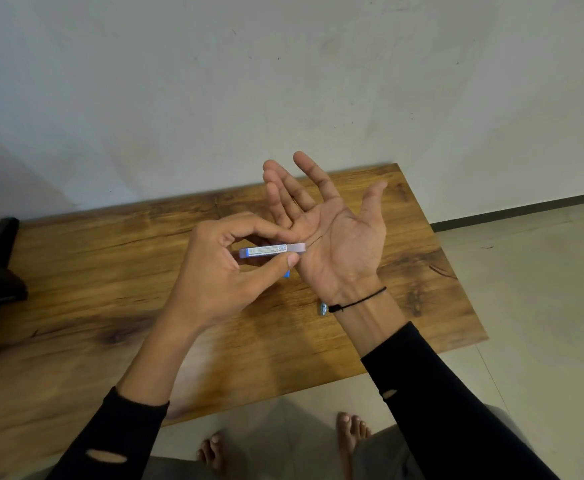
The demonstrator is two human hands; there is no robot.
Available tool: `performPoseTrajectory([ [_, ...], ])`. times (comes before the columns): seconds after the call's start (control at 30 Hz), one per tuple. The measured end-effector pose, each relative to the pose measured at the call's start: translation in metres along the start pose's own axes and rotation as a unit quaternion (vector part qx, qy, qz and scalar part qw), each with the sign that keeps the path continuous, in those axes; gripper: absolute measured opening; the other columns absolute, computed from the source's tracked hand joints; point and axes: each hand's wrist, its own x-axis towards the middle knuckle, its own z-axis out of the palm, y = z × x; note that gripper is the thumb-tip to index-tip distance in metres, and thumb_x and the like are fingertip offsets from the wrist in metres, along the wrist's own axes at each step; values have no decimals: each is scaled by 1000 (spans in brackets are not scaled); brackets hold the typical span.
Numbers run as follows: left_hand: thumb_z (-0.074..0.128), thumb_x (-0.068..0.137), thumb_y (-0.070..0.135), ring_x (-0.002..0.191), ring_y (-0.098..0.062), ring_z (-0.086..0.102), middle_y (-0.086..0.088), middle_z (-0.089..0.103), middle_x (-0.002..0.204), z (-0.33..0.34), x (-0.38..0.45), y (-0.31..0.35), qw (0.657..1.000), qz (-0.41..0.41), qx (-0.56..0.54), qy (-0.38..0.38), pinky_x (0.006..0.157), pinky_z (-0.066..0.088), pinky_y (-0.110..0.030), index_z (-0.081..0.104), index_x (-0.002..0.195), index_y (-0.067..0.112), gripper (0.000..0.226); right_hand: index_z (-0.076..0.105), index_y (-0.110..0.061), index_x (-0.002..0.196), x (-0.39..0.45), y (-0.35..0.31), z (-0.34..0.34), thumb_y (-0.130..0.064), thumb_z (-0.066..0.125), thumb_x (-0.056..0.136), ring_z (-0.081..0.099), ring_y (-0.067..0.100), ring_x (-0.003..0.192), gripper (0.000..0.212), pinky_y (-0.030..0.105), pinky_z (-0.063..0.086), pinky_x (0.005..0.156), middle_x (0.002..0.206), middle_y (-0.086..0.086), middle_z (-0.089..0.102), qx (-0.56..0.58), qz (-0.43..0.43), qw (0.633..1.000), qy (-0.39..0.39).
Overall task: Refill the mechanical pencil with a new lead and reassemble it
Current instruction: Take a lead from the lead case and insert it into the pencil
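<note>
A wooden table (110,271) is sitting against a pale wall. Above it, the left hand (221,268) is pinching the lead case (272,251), tipping it onto the right hand (335,237), fingers spread, palm up. Loading and reassembly are apparently remaining; the pencil is largely hidden.

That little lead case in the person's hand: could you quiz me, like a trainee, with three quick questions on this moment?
1. True or false: the lead case lies flat on the wooden table.
2. Which hand grips the case: A) left hand, B) right hand?
3. Fill in: the right palm faces ____.

Key: 1 false; it is held above the table. 2 A. 3 up, open, with a thin lead across it.
</note>
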Motion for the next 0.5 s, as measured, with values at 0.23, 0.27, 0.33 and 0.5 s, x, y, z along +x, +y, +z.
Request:
performPoseTrajectory([
  [0.23,93,85,16,82,-6,78,10,84,92,-9,0,-2,1000,-4,7,-4,76,61,-18,85,97,23,16,35,0,159,1,-7,-3,-86,24,94,63,42,127,109,46,51,112,142,37,56,20,-1,1000,-20],
  [0.27,93,84,18,82,-3,78,13,83,94,-11,-1,-3,1000,-6,18,-7,76,60,-15,83,96,27,18,35,1,159,2,-8,-3,-86,24,94,64,42,127,109,46,53,110,142,37,56,20,-5,1000,-20],
  [0.33,93,84,21,84,-2,78,16,82,96,-15,-3,-11,998,-27,61,-21,77,62,-17,83,99,30,20,36,2,158,2,-9,-3,-86,25,94,65,42,126,109,45,55,109,140,37,58,19,-10,1000,-21],
  [0.5,88,90,29,97,-5,77,16,84,101,-5,-8,-36,961,-124,238,-70,90,63,-38,87,105,31,15,35,1,159,2,-11,-4,-85,27,94,66,41,125,108,45,54,109,139,36,59,13,-12,999,-27],
])
